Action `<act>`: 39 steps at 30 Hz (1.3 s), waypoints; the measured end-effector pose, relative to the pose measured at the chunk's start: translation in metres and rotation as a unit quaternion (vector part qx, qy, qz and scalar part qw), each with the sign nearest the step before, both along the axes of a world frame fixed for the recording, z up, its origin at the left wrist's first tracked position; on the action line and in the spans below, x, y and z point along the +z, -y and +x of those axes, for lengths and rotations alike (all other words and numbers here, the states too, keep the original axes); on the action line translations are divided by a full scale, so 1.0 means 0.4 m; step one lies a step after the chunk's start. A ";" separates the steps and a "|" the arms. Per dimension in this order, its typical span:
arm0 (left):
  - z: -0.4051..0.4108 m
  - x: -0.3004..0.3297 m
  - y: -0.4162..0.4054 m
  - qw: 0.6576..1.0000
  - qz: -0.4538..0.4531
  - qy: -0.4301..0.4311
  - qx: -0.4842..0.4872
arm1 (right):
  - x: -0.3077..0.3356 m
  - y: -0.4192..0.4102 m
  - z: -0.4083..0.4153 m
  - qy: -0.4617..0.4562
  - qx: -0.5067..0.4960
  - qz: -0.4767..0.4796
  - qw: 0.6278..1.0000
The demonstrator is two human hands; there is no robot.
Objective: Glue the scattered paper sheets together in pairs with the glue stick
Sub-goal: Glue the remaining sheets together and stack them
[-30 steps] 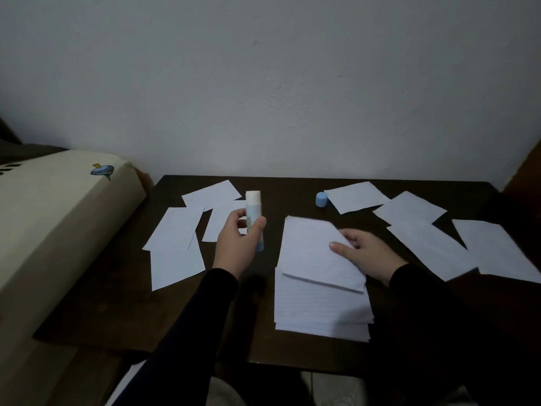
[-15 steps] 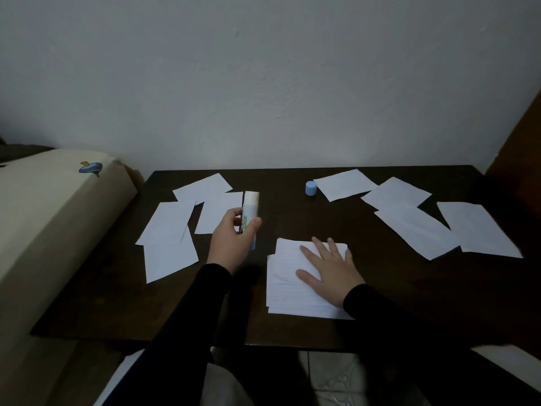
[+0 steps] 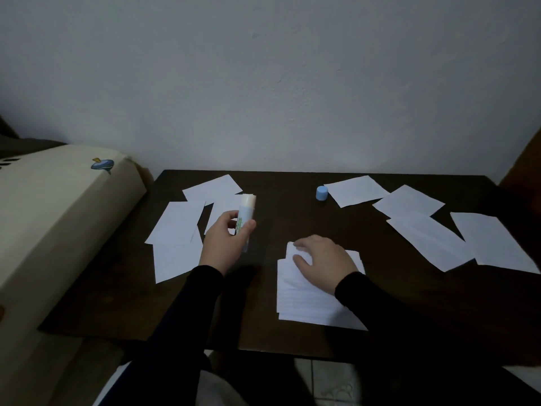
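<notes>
Two hands: apart.
Left hand [image 3: 224, 243]: grips uncapped glue stick [image 3: 245, 218], ready.
Right hand [image 3: 323, 260]: flat, pressing paper pair [image 3: 304, 300] to bond.

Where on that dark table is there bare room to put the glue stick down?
Bare wood lies between the glue stick in the left hand and the blue cap, above the stack under the right hand. Loose sheets crowd both far sides.

far-right sheet [image 3: 497, 244] cut off by frame edge, lined stack [image 3: 304, 300] part-hidden under right hand [image 3: 325, 259]

long black sleeves [image 3: 181, 312], bare left hand [image 3: 224, 240], bare right hand [image 3: 325, 260]
</notes>
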State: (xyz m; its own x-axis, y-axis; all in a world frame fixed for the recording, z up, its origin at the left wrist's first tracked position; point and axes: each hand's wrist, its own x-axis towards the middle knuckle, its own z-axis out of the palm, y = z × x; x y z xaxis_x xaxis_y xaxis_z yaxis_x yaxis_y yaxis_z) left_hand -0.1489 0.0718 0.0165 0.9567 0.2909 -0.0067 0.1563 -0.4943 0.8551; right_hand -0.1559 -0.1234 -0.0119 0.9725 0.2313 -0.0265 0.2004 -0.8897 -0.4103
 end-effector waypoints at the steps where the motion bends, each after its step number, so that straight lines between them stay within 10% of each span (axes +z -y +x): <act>1: 0.000 -0.001 -0.012 1.000 -0.002 0.002 0.005 | 0.006 -0.021 0.009 -0.004 0.000 0.026 1.000; 39: 0.038 -0.028 -0.266 0.997 -0.011 -0.014 0.073 | -0.031 -0.343 0.333 -0.101 -0.084 -0.129 0.983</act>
